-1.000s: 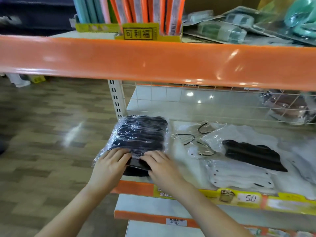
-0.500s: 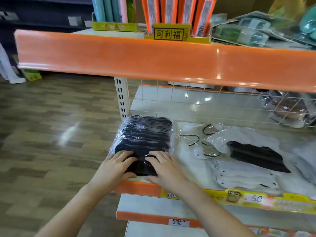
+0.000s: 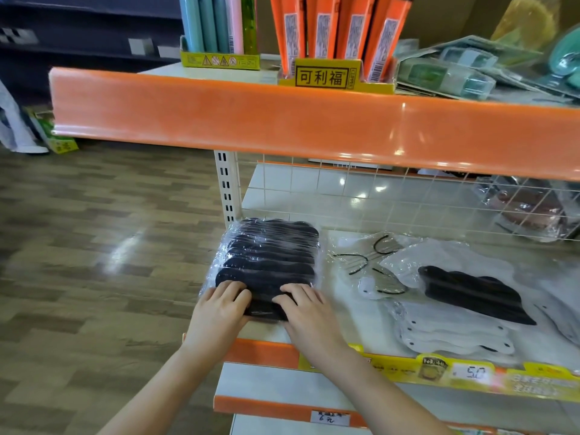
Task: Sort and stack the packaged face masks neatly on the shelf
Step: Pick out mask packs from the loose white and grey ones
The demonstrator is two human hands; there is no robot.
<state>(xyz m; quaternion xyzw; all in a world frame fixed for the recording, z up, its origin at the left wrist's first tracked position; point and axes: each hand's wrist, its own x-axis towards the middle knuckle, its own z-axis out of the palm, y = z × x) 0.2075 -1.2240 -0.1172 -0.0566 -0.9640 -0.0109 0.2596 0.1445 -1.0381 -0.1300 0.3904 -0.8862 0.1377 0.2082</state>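
A stack of black face masks in clear wrappers (image 3: 268, 255) lies at the left end of the white shelf (image 3: 351, 324). My left hand (image 3: 219, 312) and my right hand (image 3: 306, 312) both rest on the stack's near edge, fingers curled over it. To the right lie loose packets: one with black ear loops (image 3: 365, 260), a black mask packet (image 3: 474, 293) and white mask packets (image 3: 452, 332).
An orange shelf edge (image 3: 314, 124) overhangs close above, carrying orange tubes (image 3: 339, 26) and green packets (image 3: 445, 75). A wire grid (image 3: 408, 199) backs the shelf. A white slotted upright (image 3: 225, 189) stands behind the stack. Wood floor (image 3: 94, 246) lies to the left.
The stack has slid further back onto the shelf under both hands. The camera view has shifted, so the shelf sits more to the right.
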